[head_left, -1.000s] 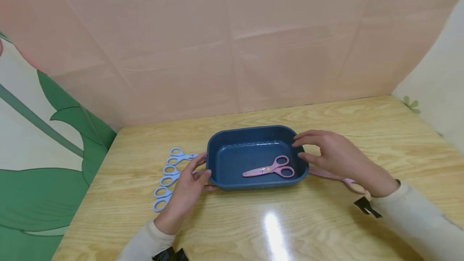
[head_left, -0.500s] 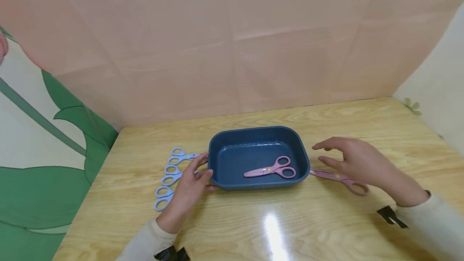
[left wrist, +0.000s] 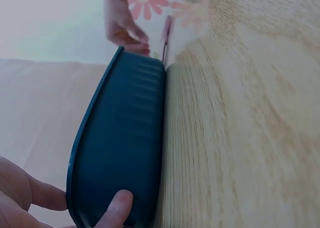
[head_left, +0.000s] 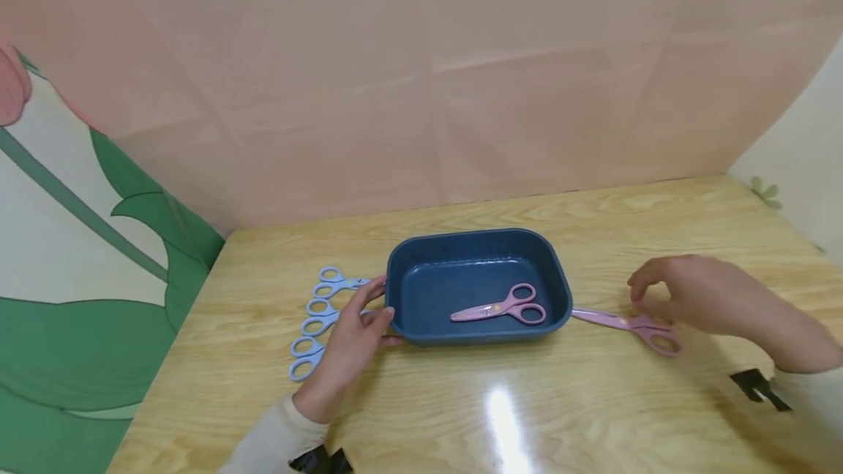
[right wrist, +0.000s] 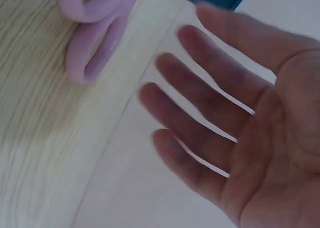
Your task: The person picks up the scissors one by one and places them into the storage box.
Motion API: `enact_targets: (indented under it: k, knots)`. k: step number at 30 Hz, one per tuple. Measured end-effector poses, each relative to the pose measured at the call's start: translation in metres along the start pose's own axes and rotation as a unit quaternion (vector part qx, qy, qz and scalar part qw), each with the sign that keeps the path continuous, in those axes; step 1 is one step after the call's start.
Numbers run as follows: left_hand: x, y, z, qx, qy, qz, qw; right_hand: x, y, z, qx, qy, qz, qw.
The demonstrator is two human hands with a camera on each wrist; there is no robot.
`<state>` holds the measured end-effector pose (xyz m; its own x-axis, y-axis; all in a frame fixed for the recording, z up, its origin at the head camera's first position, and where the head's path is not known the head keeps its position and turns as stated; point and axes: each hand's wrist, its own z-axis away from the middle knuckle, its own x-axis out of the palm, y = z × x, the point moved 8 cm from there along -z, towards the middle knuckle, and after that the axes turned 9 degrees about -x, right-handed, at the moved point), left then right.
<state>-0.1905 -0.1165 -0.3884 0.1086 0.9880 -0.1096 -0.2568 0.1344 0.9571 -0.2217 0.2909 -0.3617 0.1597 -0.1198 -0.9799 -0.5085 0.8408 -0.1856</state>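
A dark blue plastic tray [head_left: 421,339] stands on the table, and pink scissors [head_left: 502,307] lie inside it. My left hand [head_left: 349,350] holds the tray's left end, its fingers spread around the corner and wall; the left wrist view shows fingertips [left wrist: 120,205] against the outer side. Another pair of pink scissors [head_left: 622,322] lies just right of the tray, blades toward it. Over those handles [right wrist: 97,48] hovers my right hand [head_left: 705,295], fingers loosely bent and holding nothing. Blue scissors [head_left: 316,317] lie in a column beside my left hand, their blades partly hidden.
The wood-grain table [head_left: 593,401] meets a pinkish covering [head_left: 421,130] at the back. A green leaf-patterned panel [head_left: 66,357] stands at the left, a pale panel [head_left: 803,167] at the right.
My right hand has moved from the tray's right end rightward to above the pink scissors' handles, uncovering them. My left hand stays at the tray. The view has shifted slightly.
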Motion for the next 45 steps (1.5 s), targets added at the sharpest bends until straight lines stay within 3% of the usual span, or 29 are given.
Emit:
enact_targets:
  k: [4, 10, 16, 31, 37, 45]
  knots:
    - [0.001, -0.001, 0.000, -0.006, 0.002, 0.000, 1.0000, 0.012, 0.001, 0.001, -0.011, -0.044, -0.015, 0.9989]
    - [0.001, -0.001, 0.000, -0.007, 0.004, 0.003, 1.0000, 0.007, -0.004, 0.001, -0.042, -0.009, 0.026, 0.9987]
    - [0.001, 0.000, -0.001, -0.006, 0.005, 0.002, 1.0000, 0.011, -0.004, 0.001, -0.042, -0.029, 0.032, 0.9982]
    - [0.000, 0.000, 0.000, 0.000, 0.004, -0.002, 1.0000, 0.007, 0.003, 0.000, -0.042, -0.003, 0.039, 0.9984]
    - [0.001, 0.000, 0.000, 0.001, 0.003, -0.004, 1.0000, 0.011, 0.009, 0.001, -0.043, -0.021, 0.033, 0.9983]
    - [0.001, -0.001, -0.001, 0.000, 0.004, -0.007, 1.0000, 0.010, 0.012, 0.001, -0.052, -0.012, 0.043, 0.9977]
